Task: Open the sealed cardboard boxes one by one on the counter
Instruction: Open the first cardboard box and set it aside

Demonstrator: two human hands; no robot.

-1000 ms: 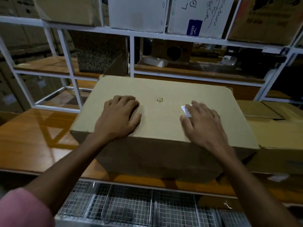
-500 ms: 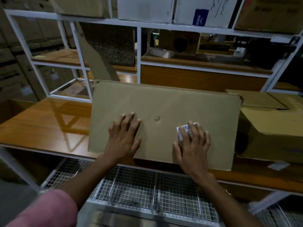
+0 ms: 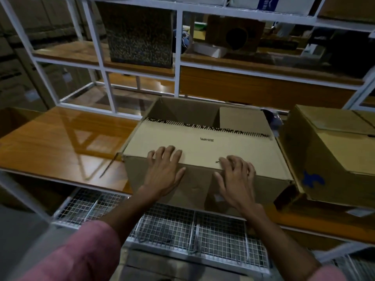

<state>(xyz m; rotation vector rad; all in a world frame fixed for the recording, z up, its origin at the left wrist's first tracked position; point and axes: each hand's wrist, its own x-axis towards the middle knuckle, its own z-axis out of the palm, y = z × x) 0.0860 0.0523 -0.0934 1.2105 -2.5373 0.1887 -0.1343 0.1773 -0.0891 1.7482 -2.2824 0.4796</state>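
The cardboard box (image 3: 203,147) sits on the wooden counter (image 3: 60,138), right under your fingers and overhanging the counter's near edge a little. Its near flap lies flat across the top, with small printed lettering just beyond your left fingertips; past that flap's far edge the box is open, and you can see the inner walls and a second flap angled down inside, beyond your right fingertips.

Your left hand (image 3: 164,171) lies flat with the fingers spread and uncurled, fingertips on the flap and the palm wrapped over the box's near top edge onto its front face. Your right hand (image 3: 236,179) rests the same way just beside it, fingers splayed and loose, gripping nothing, thumb pointing in toward the left hand.

Off past your right little finger stands a second cardboard box (image 3: 334,155), tilted, touching or nearly touching the first, with a blue mark on its near side. Beyond all your fingertips rises the white metal shelving (image 3: 177,57), holding a dark speckled box (image 3: 140,35). Below your wrists run wire mesh baskets (image 3: 172,230).
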